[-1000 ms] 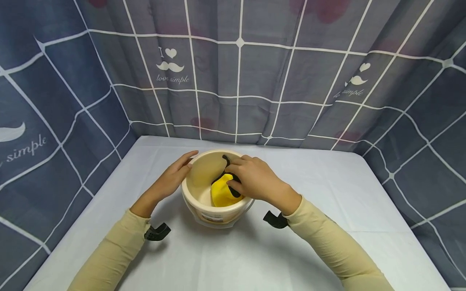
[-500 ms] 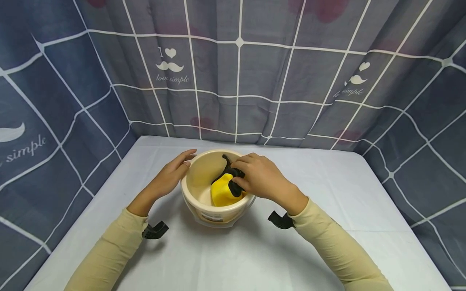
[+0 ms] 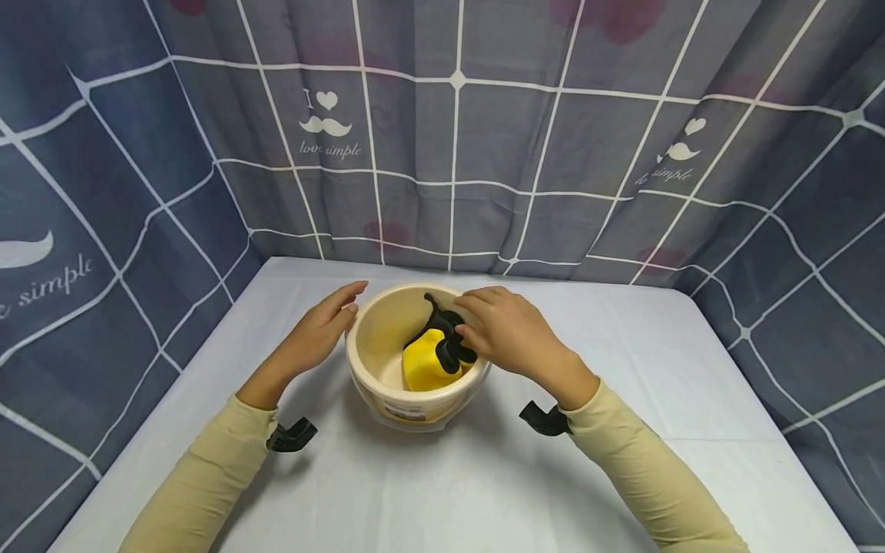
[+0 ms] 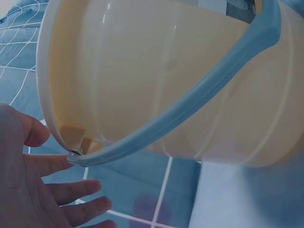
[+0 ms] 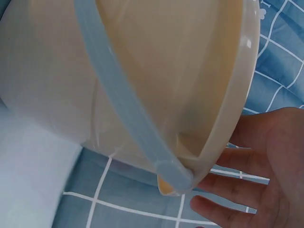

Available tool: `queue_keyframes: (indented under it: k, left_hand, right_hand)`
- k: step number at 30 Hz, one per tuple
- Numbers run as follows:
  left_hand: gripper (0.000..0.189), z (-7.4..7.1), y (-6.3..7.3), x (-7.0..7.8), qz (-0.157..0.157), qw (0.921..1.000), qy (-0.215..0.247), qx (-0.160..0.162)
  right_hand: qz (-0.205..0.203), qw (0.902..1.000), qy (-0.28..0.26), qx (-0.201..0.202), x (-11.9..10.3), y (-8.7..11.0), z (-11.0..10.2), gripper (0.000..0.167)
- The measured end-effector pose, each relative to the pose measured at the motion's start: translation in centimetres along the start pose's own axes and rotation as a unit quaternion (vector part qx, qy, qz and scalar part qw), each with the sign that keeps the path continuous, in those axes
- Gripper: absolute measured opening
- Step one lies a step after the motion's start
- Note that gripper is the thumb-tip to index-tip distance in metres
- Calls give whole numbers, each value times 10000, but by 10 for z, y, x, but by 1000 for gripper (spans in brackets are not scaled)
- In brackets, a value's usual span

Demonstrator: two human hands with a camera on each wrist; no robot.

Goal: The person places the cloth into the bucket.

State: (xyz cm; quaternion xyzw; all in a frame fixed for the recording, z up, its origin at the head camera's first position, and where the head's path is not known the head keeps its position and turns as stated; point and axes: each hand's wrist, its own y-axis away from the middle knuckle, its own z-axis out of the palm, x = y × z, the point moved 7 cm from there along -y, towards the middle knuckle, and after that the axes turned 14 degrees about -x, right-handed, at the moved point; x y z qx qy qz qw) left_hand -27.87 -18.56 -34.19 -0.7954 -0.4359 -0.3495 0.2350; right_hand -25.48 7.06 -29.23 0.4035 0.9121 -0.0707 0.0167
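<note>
A cream plastic bucket [image 3: 376, 334] stands upright on the white-covered table. Inside it lies a yellow and black object [image 3: 425, 361] with a thin black curved end against the wall; its kind does not show. My left hand [image 3: 316, 332] is at the bucket's left rim, fingers extended, thumb near the edge. On the opposite side my right hand [image 3: 510, 332] has its fingertips right at the right rim, beside the black part. Both wrist views show loosely spread fingers near the ends of the bucket's pale handle [image 4: 190, 104], which hangs down along its side.
The white table [image 3: 442, 491] reaches back to a grey-blue checked curtain [image 3: 415, 138] that encloses the rear and both sides. A black strap piece [image 3: 292, 435] sticks out at the left wrist, another black piece [image 3: 544, 418] at the right.
My right hand has drawn back right from the yellow and black object to the rim, uncovering more of its black part. My left hand has shifted slightly left from the rim.
</note>
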Motion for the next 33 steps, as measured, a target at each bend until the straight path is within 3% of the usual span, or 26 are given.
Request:
queue_keyframes:
  k: [9, 24, 33]
  left_hand:
    - [52, 0, 2, -7, -190, 9994, -280, 12]
    - [50, -4, 5, -6, -300, 9972, -666, 124]
    - [49, -5, 6, -8, -224, 9962, -832, 90]
  right_hand:
    - [148, 9997, -200, 59, 8, 7, 1, 42]
    - [274, 9993, -217, 158, 18, 15, 2, 43]
    - [423, 9987, -247, 153, 26, 20, 6, 43]
